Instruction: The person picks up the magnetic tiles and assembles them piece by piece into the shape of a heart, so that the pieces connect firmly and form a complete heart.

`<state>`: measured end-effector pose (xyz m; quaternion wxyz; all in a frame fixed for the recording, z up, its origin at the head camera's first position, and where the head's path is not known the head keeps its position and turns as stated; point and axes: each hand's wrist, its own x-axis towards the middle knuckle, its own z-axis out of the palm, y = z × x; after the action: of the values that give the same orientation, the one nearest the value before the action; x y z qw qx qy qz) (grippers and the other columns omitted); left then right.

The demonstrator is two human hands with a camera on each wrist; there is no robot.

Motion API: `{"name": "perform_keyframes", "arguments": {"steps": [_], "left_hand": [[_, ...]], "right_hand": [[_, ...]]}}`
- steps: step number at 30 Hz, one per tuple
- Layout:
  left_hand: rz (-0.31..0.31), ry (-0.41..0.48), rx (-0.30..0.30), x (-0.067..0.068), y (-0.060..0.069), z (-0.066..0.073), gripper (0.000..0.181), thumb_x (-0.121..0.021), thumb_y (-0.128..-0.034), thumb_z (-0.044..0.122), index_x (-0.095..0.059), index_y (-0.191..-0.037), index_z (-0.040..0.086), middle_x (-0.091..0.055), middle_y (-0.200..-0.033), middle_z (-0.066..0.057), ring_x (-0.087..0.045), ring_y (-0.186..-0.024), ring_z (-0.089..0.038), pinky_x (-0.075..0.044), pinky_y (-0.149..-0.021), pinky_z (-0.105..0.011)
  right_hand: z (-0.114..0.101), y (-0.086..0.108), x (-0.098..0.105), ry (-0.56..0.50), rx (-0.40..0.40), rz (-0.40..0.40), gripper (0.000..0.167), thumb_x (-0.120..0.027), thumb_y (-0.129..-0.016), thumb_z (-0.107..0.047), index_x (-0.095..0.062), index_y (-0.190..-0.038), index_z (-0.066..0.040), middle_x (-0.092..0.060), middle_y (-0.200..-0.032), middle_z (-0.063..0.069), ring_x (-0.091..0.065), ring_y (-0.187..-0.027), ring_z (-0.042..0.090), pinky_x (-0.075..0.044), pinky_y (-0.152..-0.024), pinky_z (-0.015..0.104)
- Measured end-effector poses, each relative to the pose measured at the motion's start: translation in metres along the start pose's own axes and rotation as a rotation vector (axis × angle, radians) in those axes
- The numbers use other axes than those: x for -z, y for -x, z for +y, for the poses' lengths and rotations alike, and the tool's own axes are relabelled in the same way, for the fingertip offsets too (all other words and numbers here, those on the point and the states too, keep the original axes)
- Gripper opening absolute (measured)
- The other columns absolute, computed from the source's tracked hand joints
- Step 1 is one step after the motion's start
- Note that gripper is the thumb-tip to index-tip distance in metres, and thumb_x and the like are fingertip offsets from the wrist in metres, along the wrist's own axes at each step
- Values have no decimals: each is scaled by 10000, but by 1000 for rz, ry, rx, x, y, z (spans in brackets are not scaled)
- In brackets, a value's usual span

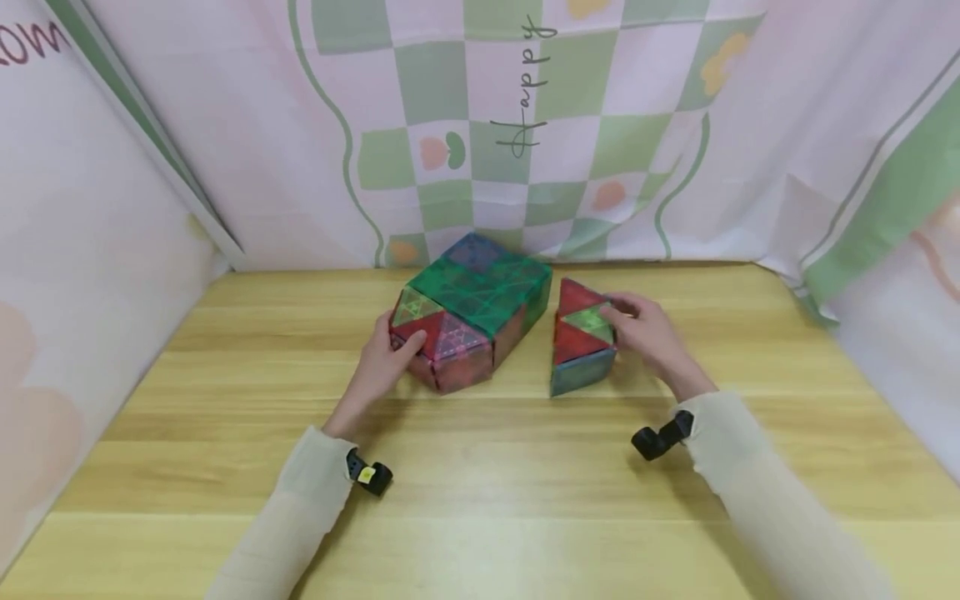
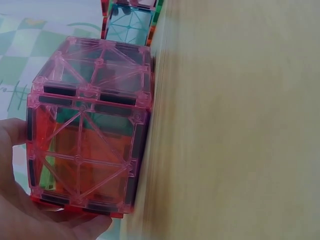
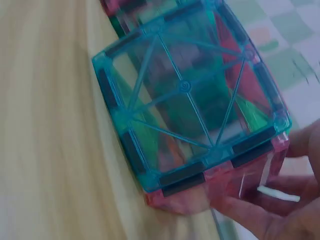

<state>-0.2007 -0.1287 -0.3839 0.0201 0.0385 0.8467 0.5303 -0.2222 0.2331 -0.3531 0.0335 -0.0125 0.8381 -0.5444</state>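
Translucent magnetic tiles form a larger block (image 1: 480, 287), with a green top, a blue far corner and yellow-green, red and pink triangles at its near end. My left hand (image 1: 378, 358) grips that near end, thumb on top. Pink square tiles (image 2: 82, 157) make its side in the left wrist view. To the right, separated by a gap, is a smaller tile block (image 1: 583, 374) with red and green triangles on top. My right hand (image 1: 645, 329) holds it by its right side. Its teal square tile (image 3: 185, 86) faces the right wrist camera.
A light wooden table (image 1: 480, 500) lies under both blocks. Behind it hangs a checked fabric curtain (image 1: 502, 125), with more cloth (image 1: 82, 208) along the left and right sides. A black wrist camera (image 1: 660, 436) sits at each cuff.
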Motion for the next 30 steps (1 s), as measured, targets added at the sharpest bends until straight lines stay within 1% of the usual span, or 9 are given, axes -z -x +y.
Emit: {"name": "perform_keyframes", "arguments": {"steps": [4,7,11,15,17,20,24,27,30], "left_hand": [[25,-15,-13,-3,2,1,661,-534,-964,311,-228,-1463,2,-449,-1381,-252,-443,-1287,-357,-360,-1071,-492],[26,-12,-31,-7,6,5,640,-545,-961,290,-253,-1437,-23,-455,-1363,-253,-455,-1268,-351,-367,-1066,-484],[11,1,-51,-12,11,10,639,-554,-960,285,-252,-1419,-43,-447,-1350,-242,-461,-1249,-337,-380,-1055,-482],[7,-12,-54,-11,12,10,648,-549,-961,285,-240,-1416,-58,-435,-1350,-253,-458,-1247,-349,-383,-1048,-494],[1,-19,-45,-11,9,9,646,-546,-962,293,-243,-1409,-60,-440,-1343,-260,-463,-1242,-352,-385,-1047,-492],[6,-25,-20,-9,3,8,626,-539,-963,313,-265,-1389,-55,-463,-1324,-267,-480,-1228,-350,-389,-1043,-479],[31,-6,-2,-6,-10,8,643,-537,-959,321,-260,-1404,-51,-420,-1386,-272,-448,-1271,-369,-367,-1067,-481],[36,2,-16,-3,-20,10,676,-539,-955,314,-232,-1452,-26,-344,-1470,-246,-385,-1334,-372,-327,-1102,-484],[37,-8,-35,-3,-30,12,668,-541,-950,307,-248,-1476,18,-334,-1496,-209,-366,-1353,-350,-310,-1115,-478]], "right_hand": [[-11,6,-20,-49,-90,19,509,-462,-996,-235,-393,-1401,65,-482,-1253,233,-550,-734,-24,-537,-667,174],[-18,6,-31,-100,-135,41,493,-449,-1004,-231,-395,-1401,56,-475,-1218,175,-556,-736,-4,-549,-687,188],[-20,4,-39,-154,-139,67,482,-436,-1007,-215,-387,-1399,60,-461,-1177,142,-578,-696,2,-553,-706,197],[-20,5,-43,-181,-122,59,495,-425,-1007,-193,-341,-1425,58,-432,-1241,191,-581,-713,3,-537,-712,163],[-20,8,-43,-196,-115,43,507,-420,-1007,-175,-304,-1446,51,-402,-1312,226,-598,-825,61,-522,-727,138],[-20,15,-43,-204,-95,10,548,-427,-1003,-156,-231,-1470,54,-317,-1440,267,-557,-1128,219,-497,-777,116],[-21,30,-47,-170,-49,-35,599,-447,-991,-109,-153,-1482,68,-207,-1526,273,-319,-1386,360,-456,-983,246],[-24,46,-54,-167,-20,-57,632,-464,-971,-54,-122,-1489,65,-160,-1543,274,-250,-1412,392,-354,-1089,412],[-29,63,-64,-184,-11,-74,681,-480,-953,-24,-83,-1503,39,-119,-1559,259,-199,-1425,402,-291,-1111,486]]}}
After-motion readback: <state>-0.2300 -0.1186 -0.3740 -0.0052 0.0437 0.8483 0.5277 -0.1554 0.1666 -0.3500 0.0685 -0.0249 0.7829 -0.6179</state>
